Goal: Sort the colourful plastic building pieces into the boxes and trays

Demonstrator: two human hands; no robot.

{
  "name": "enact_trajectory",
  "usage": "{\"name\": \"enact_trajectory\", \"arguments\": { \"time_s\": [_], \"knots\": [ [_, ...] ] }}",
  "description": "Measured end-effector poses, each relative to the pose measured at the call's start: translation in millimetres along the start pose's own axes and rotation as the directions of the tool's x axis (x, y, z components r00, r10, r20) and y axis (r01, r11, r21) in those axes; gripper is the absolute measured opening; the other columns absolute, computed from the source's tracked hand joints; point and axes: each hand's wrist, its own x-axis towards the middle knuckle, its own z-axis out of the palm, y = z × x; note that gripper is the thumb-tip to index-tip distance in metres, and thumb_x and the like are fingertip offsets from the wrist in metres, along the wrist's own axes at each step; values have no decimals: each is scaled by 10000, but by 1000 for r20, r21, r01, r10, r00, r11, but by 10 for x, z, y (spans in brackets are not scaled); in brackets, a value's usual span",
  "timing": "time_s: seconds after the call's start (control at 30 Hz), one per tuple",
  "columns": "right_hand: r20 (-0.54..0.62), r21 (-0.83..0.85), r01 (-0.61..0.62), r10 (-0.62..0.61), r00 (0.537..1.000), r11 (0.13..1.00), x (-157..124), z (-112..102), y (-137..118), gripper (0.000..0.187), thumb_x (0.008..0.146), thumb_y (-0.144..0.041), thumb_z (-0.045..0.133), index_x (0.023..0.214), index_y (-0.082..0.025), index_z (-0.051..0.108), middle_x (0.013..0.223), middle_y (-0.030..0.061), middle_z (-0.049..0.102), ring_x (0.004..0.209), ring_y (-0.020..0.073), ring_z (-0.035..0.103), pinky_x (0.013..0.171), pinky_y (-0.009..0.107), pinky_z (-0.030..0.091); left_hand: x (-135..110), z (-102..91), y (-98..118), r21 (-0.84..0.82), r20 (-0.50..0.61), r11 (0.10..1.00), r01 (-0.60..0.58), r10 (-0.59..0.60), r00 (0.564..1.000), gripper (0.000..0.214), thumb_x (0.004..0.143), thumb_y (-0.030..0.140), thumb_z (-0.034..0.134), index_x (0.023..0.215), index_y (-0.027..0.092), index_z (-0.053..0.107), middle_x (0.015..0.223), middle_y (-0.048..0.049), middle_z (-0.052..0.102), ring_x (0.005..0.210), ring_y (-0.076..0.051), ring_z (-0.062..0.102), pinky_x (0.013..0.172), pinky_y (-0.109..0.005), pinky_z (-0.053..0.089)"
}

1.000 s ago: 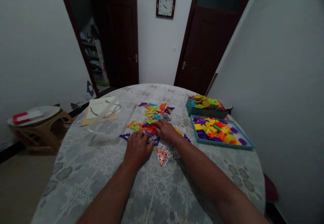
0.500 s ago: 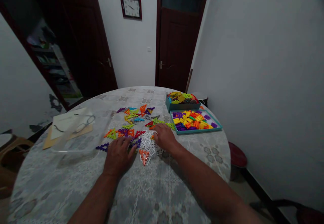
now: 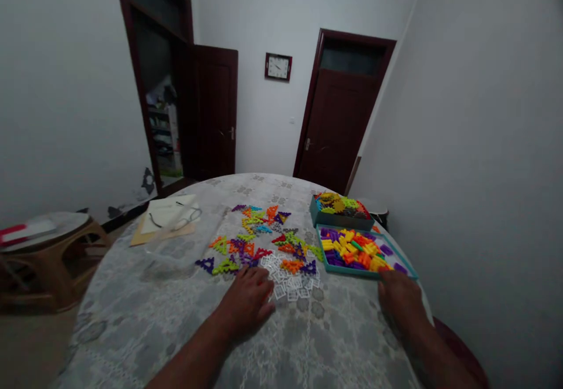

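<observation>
My left hand (image 3: 250, 298) is closed, fingers curled and thumb below, at the near left edge of a pile of white square plastic frames (image 3: 292, 286). What it holds, if anything, is hidden. On the pile lie an orange triangular toothed piece (image 3: 292, 266) and a purple triangular piece (image 3: 309, 267). My right hand (image 3: 401, 298) is at the near right edge of a teal-rimmed tray (image 3: 352, 272) of small plastic pieces. Its fingers are bent together and slightly blurred; their contents do not show. Colourful toothed pieces (image 3: 241, 248) spread beyond my left hand.
A teal box (image 3: 341, 220) of toothed pieces stands behind the tray. On the left are a clear plastic container (image 3: 165, 254), papers (image 3: 165, 212) and glasses (image 3: 190, 215). A patterned cloth covers the round table (image 3: 308, 342). A stool (image 3: 57, 260) stands left.
My right hand has moved right from the white frames to the tray's near edge. My left hand has closed and sits nearer the white pile. The view has tilted up and turned left.
</observation>
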Motion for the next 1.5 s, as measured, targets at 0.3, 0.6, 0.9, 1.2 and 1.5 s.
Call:
{"name": "enact_trajectory", "arguments": {
  "time_s": [0.3, 0.6, 0.9, 1.2, 1.5],
  "knots": [
    [-43, -18, 108, -108, 993, 994, 78, 273, 36, 261, 966, -181, 602, 1212, -182, 688, 1166, 159, 728, 1101, 340, 666, 965, 449, 467, 16, 197, -112, 44, -107, 999, -5, 10, 994, 415, 935, 347, 802, 1335, 289, 710, 1448, -110, 693, 1415, -351, 577, 1280, -612, 342],
    [-58, 49, 185, -183, 981, 981, 146, 301, 90, 163, 988, -161, 564, 1100, -193, 678, 1040, 119, 697, 981, 297, 622, 899, 409, 458, 50, 341, -237, 60, -241, 998, 11, 4, 971, 414, 913, 221, 808, 1318, 252, 730, 1383, -121, 724, 1346, -341, 628, 1220, -599, 425],
    [-13, 114, 199, -198, 980, 973, 163, 344, 3, 229, 1000, -215, 543, 1111, -207, 744, 1100, 135, 759, 1075, 319, 675, 992, 458, 497, 38, 225, -160, 34, -197, 999, 19, -12, 980, 324, 955, 253, 755, 1275, 239, 710, 1346, -133, 713, 1300, -345, 629, 1194, -613, 439],
    [-275, 184, 297, -241, 931, 937, -35, 391, 24, 209, 1060, -271, 520, 1186, -202, 671, 1156, 164, 737, 1074, 331, 685, 991, 500, 527, 36, 185, -148, 29, -205, 999, 26, -19, 979, 299, 957, 260, 746, 1250, 221, 703, 1326, -137, 712, 1268, -344, 635, 1184, -586, 451],
    [-321, 301, 308, -208, 924, 903, -346, 17, -162, 191, 1072, -281, 530, 1210, -234, 652, 1183, 173, 736, 1131, 365, 702, 1059, 594, 541, 36, 193, -167, 0, -228, 1000, 18, -18, 974, 297, 1001, 286, 694, 1289, 217, 705, 1328, -147, 715, 1267, -338, 635, 1179, -569, 458]
  ]
}}
